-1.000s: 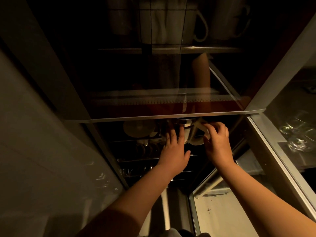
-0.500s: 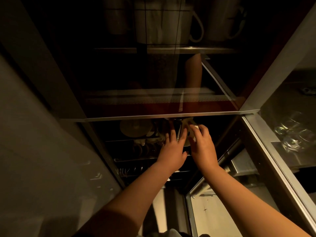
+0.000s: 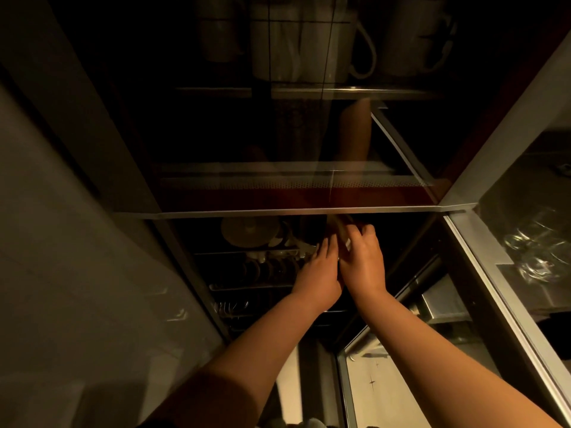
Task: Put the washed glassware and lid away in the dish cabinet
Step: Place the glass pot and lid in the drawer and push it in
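Both hands were deep inside the dark dish cabinet (image 3: 278, 215), just under the edge of its upper shelf. The right hand (image 3: 364, 264) had its fingers curled round a thin, flat thing (image 3: 341, 233) that stood on its edge. It looked like the lid, but the light was too poor to be sure. The left hand (image 3: 319, 273) was just beside it, touching the right hand, with its fingers straight and reaching forward. I could not tell if those fingers pressed on the thing or on the rack (image 3: 265, 251) behind it.

The thing looked pale and shiny along its rim, and most of it was hidden by the right hand and the shelf edge. It was inside the cabinet, near a round pale plate (image 3: 247, 231) that stood on the wire rack.

I think this piece was almost put away, since it was in the cabinet but not yet let go. What was left was to settle it in the rack and take the hands out. White mugs (image 3: 309, 47) stood on a higher shelf behind the glass. Some clear glasses (image 3: 537, 251) showed in the open door on the right, maybe only as a reflection, so I could not tell how much glassware was still left to do.
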`<state>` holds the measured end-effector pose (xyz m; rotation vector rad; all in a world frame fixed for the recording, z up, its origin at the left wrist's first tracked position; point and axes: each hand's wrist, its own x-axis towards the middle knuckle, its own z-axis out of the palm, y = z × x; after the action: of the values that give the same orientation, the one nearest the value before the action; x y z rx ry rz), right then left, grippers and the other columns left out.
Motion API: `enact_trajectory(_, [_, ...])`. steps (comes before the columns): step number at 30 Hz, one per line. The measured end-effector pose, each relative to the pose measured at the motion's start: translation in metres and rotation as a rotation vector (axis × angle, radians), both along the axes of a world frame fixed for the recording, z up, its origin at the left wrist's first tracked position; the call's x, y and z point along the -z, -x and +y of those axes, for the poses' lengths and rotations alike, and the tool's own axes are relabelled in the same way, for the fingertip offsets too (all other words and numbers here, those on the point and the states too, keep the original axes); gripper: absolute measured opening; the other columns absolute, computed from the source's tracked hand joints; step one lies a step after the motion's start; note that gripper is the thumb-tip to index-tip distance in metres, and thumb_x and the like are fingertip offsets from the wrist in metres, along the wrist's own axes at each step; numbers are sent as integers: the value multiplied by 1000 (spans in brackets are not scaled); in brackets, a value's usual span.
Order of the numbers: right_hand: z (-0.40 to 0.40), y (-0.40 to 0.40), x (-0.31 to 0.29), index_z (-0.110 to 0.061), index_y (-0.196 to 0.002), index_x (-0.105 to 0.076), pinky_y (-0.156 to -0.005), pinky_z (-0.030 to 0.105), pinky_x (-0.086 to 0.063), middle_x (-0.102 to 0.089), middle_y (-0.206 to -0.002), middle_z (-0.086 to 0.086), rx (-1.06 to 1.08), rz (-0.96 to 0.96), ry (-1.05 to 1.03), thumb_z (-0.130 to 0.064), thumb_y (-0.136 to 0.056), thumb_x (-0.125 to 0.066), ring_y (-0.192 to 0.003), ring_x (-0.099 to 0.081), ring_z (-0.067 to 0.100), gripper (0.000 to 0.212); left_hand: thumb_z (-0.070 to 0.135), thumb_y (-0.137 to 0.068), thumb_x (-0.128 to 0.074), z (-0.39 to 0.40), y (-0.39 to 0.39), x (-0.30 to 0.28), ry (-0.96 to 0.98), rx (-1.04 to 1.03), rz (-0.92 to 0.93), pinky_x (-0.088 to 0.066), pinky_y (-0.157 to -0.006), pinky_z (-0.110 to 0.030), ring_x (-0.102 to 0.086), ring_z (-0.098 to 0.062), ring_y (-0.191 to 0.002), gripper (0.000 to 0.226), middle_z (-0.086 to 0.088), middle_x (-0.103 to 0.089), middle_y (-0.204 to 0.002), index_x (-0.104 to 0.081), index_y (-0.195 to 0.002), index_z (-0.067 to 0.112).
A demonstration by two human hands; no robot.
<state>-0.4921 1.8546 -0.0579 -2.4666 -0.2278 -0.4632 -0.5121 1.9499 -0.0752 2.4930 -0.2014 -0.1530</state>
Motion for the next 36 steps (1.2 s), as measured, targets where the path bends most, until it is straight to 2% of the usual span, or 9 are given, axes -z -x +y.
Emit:
enact_trajectory(1, [0,-1,0,-6,-108,-58,-62,27,-39,-49,-104,18,1,3,3,-14,-84,-64,-87,-54,30,26,7,-85,-54,0,2,1,13,8,4,-34,-109,-41,-18,-25,-142,88,-7,-4,-157,7,-148,20])
enact_trajectory(5, [2,-6,0,-4,-102,-58,-60,30,-44,-48,-98,17,18,29,29,-14,-83,-66,-84,-54,30,23,15,-87,-56,5,8,5,58,20,20,-45,-98,-44,-39,-27,-131,93,-7,-18,-155,15,-146,29])
enact_trajectory(11, [4,-8,1,-3,-100,-58,-62,33,-47,-49,-97,18,55,44,12,-17,-85,-65,-86,-54,30,22,16,-86,-57,5,7,5,88,48,60,-48,-92,-43,-46,-28,-124,95,-6,-20,-154,17,-145,30])
enact_trajectory(19, [2,-21,4,2,-91,-61,-70,29,-40,-55,-96,25,102,101,14,-10,-83,-66,-90,-54,37,15,14,-86,-50,5,-9,2,106,66,195,-37,-106,-39,-25,-28,-138,87,-5,-3,-158,12,-147,25])
enact_trajectory(23, [2,-27,4,4,-87,-63,-73,39,-48,-57,-91,26,83,140,18,-8,-82,-65,-89,-53,39,13,17,-88,-49,4,-9,8,105,44,207,-31,-110,-39,-18,-26,-142,85,-5,-2,-158,11,-147,23])
enact_trajectory(25, [4,-31,4,3,-91,-64,-70,40,-49,-58,-92,25,63,139,31,-7,-82,-63,-86,-55,39,14,18,-89,-49,7,-8,12,65,49,179,-29,-112,-40,-14,-24,-143,83,-4,-1,-158,10,-147,21])
enact_trajectory(29, [8,-37,8,0,-95,-65,-64,28,-39,-62,-93,23,34,124,41,-6,-81,-61,-83,-59,37,16,18,-90,-49,11,-5,18,1,76,132,-16,-117,-39,2,-16,-144,81,-2,5,-158,7,-149,19])
enact_trajectory(33, [9,-39,9,-3,-116,-58,-78,27,-42,-58,-112,22,40,71,-65,-4,-80,-63,-98,-56,35,36,21,-92,-46,13,-5,18,-31,83,124,-12,-118,-38,4,-16,-144,77,-3,6,-158,7,-148,18])
enact_trajectory(36, [9,-42,11,-5,-116,-57,-79,29,-43,-57,-113,21,49,102,-52,-4,-81,-62,-99,-56,36,36,23,-93,-45,15,-5,16,-26,83,119,-12,-116,-37,3,-16,-144,76,-3,5,-158,8,-148,20])
